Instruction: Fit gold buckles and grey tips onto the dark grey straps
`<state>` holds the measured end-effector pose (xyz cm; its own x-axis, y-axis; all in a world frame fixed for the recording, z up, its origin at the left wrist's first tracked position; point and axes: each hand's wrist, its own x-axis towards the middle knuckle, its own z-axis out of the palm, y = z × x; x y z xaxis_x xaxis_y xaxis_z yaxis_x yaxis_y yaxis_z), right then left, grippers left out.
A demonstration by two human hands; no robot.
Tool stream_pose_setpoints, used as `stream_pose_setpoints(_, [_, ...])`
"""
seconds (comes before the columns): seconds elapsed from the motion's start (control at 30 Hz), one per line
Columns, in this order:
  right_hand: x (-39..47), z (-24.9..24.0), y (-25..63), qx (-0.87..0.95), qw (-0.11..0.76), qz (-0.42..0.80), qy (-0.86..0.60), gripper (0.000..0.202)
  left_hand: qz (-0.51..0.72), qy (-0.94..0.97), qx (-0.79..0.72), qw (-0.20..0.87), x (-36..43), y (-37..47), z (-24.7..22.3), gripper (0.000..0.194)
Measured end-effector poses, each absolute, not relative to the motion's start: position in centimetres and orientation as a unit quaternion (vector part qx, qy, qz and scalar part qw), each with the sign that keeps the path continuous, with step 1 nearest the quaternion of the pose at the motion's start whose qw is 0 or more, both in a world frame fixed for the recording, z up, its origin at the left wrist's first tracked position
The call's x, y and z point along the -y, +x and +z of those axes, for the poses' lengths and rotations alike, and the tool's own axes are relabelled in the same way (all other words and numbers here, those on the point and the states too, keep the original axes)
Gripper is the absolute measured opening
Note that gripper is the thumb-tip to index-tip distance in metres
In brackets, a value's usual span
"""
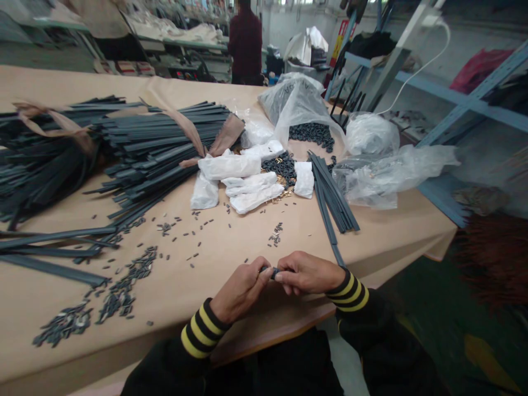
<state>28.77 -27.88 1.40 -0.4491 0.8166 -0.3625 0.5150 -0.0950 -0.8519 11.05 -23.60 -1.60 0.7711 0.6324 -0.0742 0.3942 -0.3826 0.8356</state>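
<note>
Near the table's front edge, my left hand (243, 287) and my right hand (307, 273) meet with fingers pinched. Between their fingertips is a small dark grey piece (270, 271); the fingers cover most of it, so its exact kind is hidden. A dark grey strip (331, 234) runs down behind my right wrist, and I cannot tell whether it reaches into the hand. Small dark pieces (275, 235) lie scattered just beyond my hands. To the left, larger heaps of similar small pieces (64, 324) rest on the brown-covered table (198, 297).
Tied bundles of dark strips (157, 137) fill the back left. White wrapped packets (256, 190), gold-coloured fittings (282, 181) and loose strips (333, 192) lie mid-table. An opened plastic bag (295, 104) spills dark parts (311, 133). Behind stands a person (246, 44); blue shelving (457, 99) is at right.
</note>
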Motion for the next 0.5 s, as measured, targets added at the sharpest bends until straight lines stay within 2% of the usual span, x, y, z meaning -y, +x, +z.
stream_pose_setpoints(0.17, [28.2, 1.6, 27.8, 0.717, 0.175, 0.441, -0.511, 0.019, 0.119, 0.836, -0.291, 0.450, 23.7, 10.7, -1.5, 0.025])
stream_pose_setpoints(0.27, [28.5, 1.0, 27.0, 0.707, 0.204, 0.455, -0.501, 0.023, 0.138, 0.820, -0.290, 0.475, 24.2, 10.7, -1.7, 0.023])
stream_pose_setpoints(0.4, [28.1, 0.0, 26.5, 0.679, 0.246, 0.461, -0.516, 0.026, 0.170, 0.734, -0.341, 0.562, 23.8, 11.0, -2.2, 0.022])
stream_pose_setpoints(0.5, [27.5, -0.1, 27.0, 0.667, 0.233, 0.473, -0.526, 0.028, 0.226, 0.678, -0.398, 0.575, 21.9, 9.1, -0.6, 0.022])
